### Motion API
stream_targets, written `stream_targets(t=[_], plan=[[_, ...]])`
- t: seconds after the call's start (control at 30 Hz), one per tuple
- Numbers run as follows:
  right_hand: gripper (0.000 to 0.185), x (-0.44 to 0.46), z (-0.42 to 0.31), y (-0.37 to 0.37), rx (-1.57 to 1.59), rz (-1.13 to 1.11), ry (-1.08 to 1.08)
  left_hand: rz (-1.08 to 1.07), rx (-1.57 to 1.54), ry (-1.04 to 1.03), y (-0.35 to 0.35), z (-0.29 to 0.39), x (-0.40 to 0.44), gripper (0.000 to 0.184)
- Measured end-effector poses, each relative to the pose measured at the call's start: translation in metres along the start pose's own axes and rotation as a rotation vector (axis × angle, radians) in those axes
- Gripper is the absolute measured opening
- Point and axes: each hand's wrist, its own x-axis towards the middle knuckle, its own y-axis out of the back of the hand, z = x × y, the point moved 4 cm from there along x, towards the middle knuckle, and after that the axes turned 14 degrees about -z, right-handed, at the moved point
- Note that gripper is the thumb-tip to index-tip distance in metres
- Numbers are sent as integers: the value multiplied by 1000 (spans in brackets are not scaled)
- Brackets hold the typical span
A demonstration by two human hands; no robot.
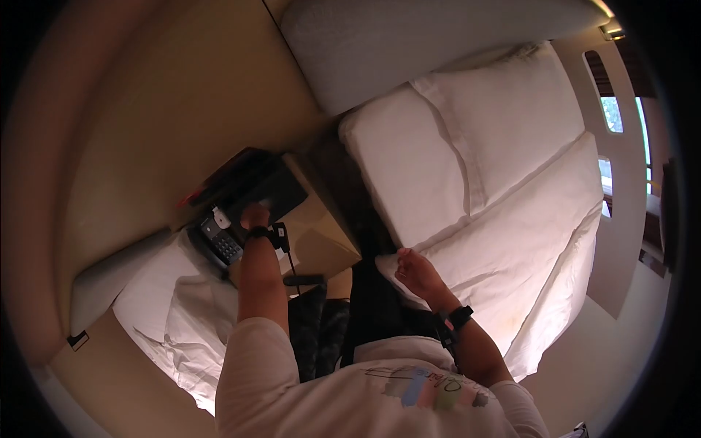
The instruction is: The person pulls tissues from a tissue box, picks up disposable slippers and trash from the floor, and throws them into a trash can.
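Observation:
My left hand reaches over the bedside table, at the near edge of a black box-like thing. Its fingers look curled in, but the dim light hides what they hold, if anything. Just left of it is a dark desk telephone with a keypad, and a small white piece lies at its upper end. My right hand hovers at the side of the bed by the white duvet. Its fingers are curled closed, and nothing shows in them.
White pillows lie against a grey headboard. To the left stands a second bed with rumpled white bedding. A dark gap separates the bedside table from the right bed. Window openings are at far right.

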Motion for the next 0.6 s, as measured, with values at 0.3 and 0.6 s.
stream_targets(t=[0.3, 0.6], plan=[[5, 2, 2, 1, -18, 29, 24, 39, -196, 58, 12, -7, -24, 27], [12, -19, -7, -4, -32, 6, 107, 550, -296, -492, 53, 46, -101, 17]])
